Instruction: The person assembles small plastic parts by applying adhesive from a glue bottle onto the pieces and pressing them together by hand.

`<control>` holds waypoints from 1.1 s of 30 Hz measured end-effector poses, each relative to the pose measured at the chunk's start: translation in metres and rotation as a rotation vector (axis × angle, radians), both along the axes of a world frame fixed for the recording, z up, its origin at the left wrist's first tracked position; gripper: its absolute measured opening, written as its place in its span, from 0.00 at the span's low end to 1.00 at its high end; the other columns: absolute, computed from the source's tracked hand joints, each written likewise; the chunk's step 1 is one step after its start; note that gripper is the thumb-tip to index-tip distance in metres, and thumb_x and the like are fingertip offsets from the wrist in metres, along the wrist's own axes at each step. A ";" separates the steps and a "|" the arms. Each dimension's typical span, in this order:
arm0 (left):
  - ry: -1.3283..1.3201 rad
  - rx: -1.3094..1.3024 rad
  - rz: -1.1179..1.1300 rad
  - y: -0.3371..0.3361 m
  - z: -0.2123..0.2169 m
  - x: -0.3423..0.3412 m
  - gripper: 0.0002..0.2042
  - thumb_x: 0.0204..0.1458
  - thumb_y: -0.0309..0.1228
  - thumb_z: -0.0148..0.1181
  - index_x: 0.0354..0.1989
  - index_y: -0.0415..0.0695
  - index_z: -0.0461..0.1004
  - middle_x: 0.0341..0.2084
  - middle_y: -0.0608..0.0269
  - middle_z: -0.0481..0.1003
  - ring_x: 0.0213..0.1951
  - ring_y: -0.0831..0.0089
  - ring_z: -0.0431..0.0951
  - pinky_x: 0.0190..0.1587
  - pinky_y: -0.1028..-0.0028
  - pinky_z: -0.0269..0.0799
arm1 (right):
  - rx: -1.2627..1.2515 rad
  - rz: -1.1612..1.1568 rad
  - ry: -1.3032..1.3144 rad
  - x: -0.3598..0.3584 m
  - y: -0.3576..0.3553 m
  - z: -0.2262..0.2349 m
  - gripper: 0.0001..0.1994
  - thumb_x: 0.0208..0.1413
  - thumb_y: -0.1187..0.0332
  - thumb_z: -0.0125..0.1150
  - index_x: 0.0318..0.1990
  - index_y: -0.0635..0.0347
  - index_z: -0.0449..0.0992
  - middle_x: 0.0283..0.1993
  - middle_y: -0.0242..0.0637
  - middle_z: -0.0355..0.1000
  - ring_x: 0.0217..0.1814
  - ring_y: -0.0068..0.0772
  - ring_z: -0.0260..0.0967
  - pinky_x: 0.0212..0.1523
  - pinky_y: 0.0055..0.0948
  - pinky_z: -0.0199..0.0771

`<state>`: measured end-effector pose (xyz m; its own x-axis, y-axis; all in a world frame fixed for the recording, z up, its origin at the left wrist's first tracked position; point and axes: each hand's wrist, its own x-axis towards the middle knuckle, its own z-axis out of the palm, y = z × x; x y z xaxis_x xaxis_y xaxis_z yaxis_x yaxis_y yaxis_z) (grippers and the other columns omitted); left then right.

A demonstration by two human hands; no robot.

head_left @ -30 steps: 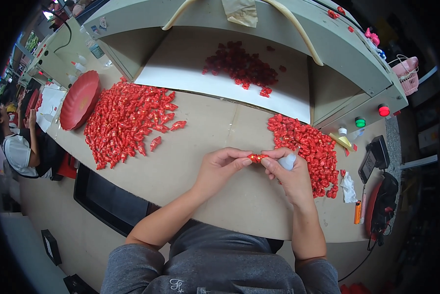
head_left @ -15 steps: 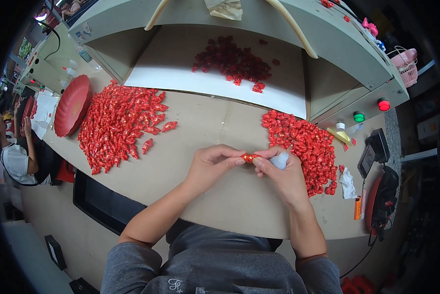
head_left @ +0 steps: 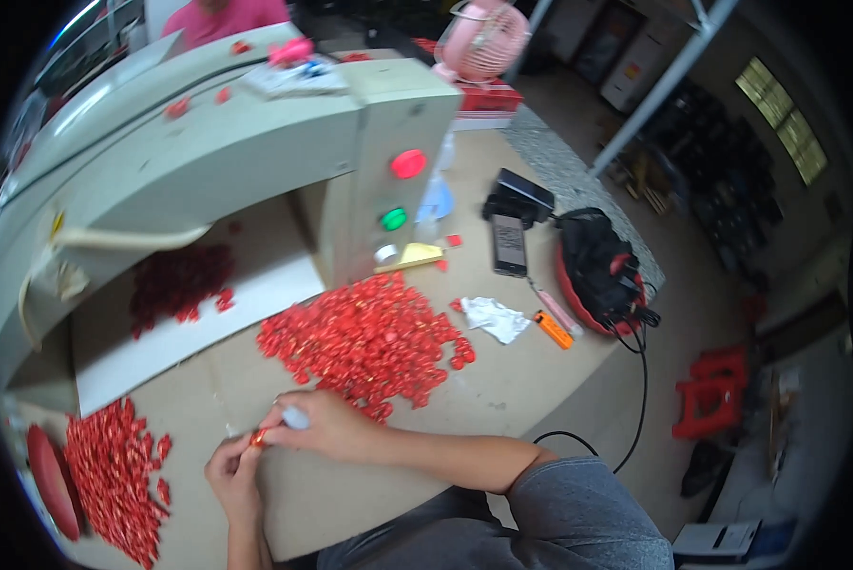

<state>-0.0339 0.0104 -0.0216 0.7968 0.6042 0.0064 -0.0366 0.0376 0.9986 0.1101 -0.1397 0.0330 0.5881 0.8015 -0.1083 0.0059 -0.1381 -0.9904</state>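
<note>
My left hand [head_left: 234, 475] is closed, pinching a small red-and-gold plastic piece [head_left: 257, 438] just above the table. My right hand [head_left: 326, 426] has its fingers on the same piece from the other side. It also keeps a small pale, translucent bottle [head_left: 296, 418] tucked in its grip, mostly hidden by the fingers. Right beyond my right hand spreads a heap of small red pieces [head_left: 364, 337]. To the left of my left hand lies a second heap of glossy red pieces [head_left: 113, 475], longer in shape and marked with gold.
A grey arched machine housing [head_left: 208, 142] stands ahead, with dark red pieces [head_left: 179, 280] on its white bed. To the right are a phone [head_left: 509, 245], crumpled tissue [head_left: 496, 320], orange lighter [head_left: 553, 330] and a red basin [head_left: 578, 285] holding a black bag. A red dish [head_left: 51, 480] is far left.
The view has swung to the right, so the machine and heaps appear further left. Both hands still hold the small red piece together, and the pale bottle stays in my right hand.
</note>
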 end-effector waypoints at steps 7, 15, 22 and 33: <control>-0.116 -0.026 -0.052 -0.004 0.000 0.007 0.05 0.51 0.18 0.59 0.37 0.35 0.75 0.33 0.56 0.76 0.36 0.71 0.77 0.44 0.73 0.73 | 0.085 0.029 0.027 0.004 -0.007 0.008 0.09 0.54 0.68 0.63 0.37 0.65 0.76 0.35 0.40 0.77 0.37 0.28 0.75 0.39 0.28 0.73; -0.030 0.016 -0.003 -0.013 0.005 0.001 0.06 0.53 0.25 0.59 0.36 0.34 0.75 0.32 0.56 0.76 0.34 0.70 0.76 0.41 0.72 0.72 | 0.076 0.048 0.029 -0.001 -0.011 0.006 0.10 0.54 0.66 0.63 0.38 0.65 0.76 0.36 0.40 0.77 0.40 0.32 0.76 0.43 0.30 0.73; 0.157 0.072 0.020 -0.022 0.032 0.007 0.11 0.52 0.29 0.57 0.37 0.33 0.77 0.32 0.59 0.77 0.34 0.73 0.75 0.40 0.75 0.70 | 0.102 0.055 0.025 0.001 -0.011 0.001 0.10 0.54 0.66 0.62 0.36 0.65 0.75 0.36 0.41 0.76 0.39 0.34 0.75 0.42 0.31 0.73; 0.177 0.004 0.033 -0.003 0.028 0.000 0.05 0.52 0.18 0.56 0.35 0.32 0.77 0.32 0.55 0.78 0.33 0.70 0.79 0.39 0.74 0.74 | 0.078 0.083 -0.022 -0.003 0.010 -0.001 0.10 0.55 0.64 0.63 0.40 0.60 0.78 0.36 0.36 0.76 0.38 0.27 0.74 0.41 0.28 0.72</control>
<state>-0.0335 0.0076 0.0062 0.7654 0.6303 -0.1297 0.1386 0.0353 0.9897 0.1072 -0.1299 0.0323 0.5208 0.8531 -0.0312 0.0363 -0.0586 -0.9976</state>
